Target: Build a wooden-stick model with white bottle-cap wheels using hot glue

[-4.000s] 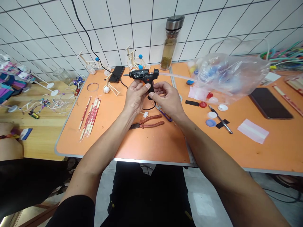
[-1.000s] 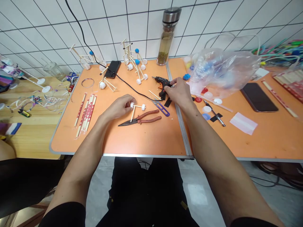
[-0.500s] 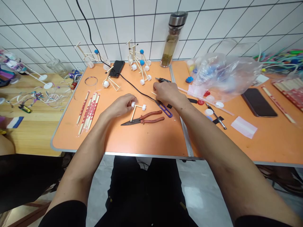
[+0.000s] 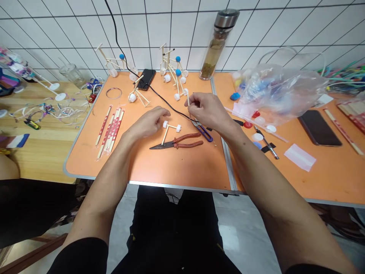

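Note:
Between the fingertips of my right hand is a short wooden stick, held nearly upright. My left hand hovers over the orange table with its fingers apart and nothing in them. Just right of it lies a small T-shaped stick piece with white wheels on its ends. The piece's long stick touches the jaws of red-handled pliers. Below my right hand are purple-handled snips. Stick figures with blue balls and white wheels stand by the wall.
Packaged chopsticks lie at the left, near a wire ring. A black cable crosses the table past a phone. A tall tea bottle stands at the back. Rightward are a plastic bag, bottle caps and another phone.
My right hand has lifted a short stick from the table near the snips. My left hand's fingers have come away from the wheeled piece. The camera view has shifted slightly.

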Available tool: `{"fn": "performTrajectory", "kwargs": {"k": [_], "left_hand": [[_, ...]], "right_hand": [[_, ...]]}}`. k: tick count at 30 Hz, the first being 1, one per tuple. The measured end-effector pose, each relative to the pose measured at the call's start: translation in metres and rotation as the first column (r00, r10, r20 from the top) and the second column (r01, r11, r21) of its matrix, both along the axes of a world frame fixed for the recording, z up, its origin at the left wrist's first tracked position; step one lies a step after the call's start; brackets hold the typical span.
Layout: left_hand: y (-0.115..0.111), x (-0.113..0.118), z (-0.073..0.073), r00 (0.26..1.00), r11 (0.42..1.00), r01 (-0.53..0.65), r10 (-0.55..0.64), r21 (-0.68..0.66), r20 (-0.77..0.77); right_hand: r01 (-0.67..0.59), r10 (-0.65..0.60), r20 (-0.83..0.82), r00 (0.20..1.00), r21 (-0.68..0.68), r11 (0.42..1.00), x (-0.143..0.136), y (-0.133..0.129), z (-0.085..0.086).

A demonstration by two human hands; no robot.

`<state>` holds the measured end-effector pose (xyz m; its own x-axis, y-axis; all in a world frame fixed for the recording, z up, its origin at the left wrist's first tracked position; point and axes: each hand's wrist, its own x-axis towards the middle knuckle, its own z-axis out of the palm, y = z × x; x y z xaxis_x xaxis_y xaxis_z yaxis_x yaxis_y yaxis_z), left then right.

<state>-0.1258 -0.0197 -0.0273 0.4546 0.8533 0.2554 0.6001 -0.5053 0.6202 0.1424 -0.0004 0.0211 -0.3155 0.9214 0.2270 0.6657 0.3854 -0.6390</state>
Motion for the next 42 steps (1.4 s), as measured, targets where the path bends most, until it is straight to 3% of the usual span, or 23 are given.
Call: {"fn": "performTrajectory", "kwargs": {"k": [3,6,9,12,17,21,24,26,28,32,37,40,42], "left_hand": [[-0.002,0.010,0.006,0.974,0.996,-0.086,0.081,0.011,0.211],[-0.004,0.025,0.009,0.854,0.995,0.020,0.035,-0.100,0.520],[-0.008,0.040,0.010,0.731,0.971,0.130,0.042,-0.199,0.681],[-0.012,0.049,0.012,0.684,0.963,0.111,0.106,-0.247,0.722],[-0.015,0.053,0.014,0.672,0.957,0.048,0.180,-0.285,0.718],[-0.013,0.051,0.016,0.608,0.928,-0.023,0.308,-0.372,0.732],[-0.010,0.049,0.019,0.521,0.895,-0.091,0.417,-0.437,0.745],[-0.009,0.048,0.021,0.478,0.870,-0.081,0.462,-0.487,0.747],[-0.009,0.048,0.023,0.457,0.837,-0.016,0.493,-0.547,0.741],[-0.012,0.054,0.022,0.458,0.770,0.113,0.520,-0.628,0.721],[-0.015,0.059,0.021,0.506,0.755,0.175,0.482,-0.633,0.715],[-0.011,0.046,0.023,0.602,0.813,0.039,0.444,-0.581,0.663],[-0.006,0.029,0.022,0.686,0.881,-0.121,0.407,-0.457,0.603]], "right_hand": [[-0.116,0.110,-0.103,0.989,-0.045,0.992,-0.002,-0.026,0.008],[-0.194,0.187,-0.093,0.978,-0.075,0.978,-0.006,-0.042,0.005],[-0.206,0.203,-0.060,0.977,-0.058,0.977,-0.011,-0.048,-0.002],[-0.225,0.225,-0.014,0.974,-0.006,0.974,-0.015,-0.048,-0.007],[-0.236,0.234,0.083,0.969,0.008,0.972,-0.010,-0.042,-0.009],[-0.163,0.163,0.122,0.979,-0.010,0.987,0.009,-0.031,-0.013],[-0.028,0.024,0.166,0.986,0.028,0.999,0.023,-0.022,-0.021],[0.011,-0.014,0.036,0.999,0.083,0.997,0.025,-0.020,-0.027],[-0.046,0.060,-0.182,0.981,0.082,0.996,0.019,-0.021,-0.031],[-0.136,0.138,-0.497,0.857,0.040,0.990,-0.005,-0.030,-0.038],[-0.195,0.113,-0.735,0.668,-0.027,0.980,-0.021,-0.031,-0.043],[-0.161,0.065,-0.792,0.607,-0.042,0.986,-0.017,-0.024,-0.044],[-0.089,0.027,-0.798,0.602,-0.034,0.995,-0.011,-0.019,-0.045]]}}
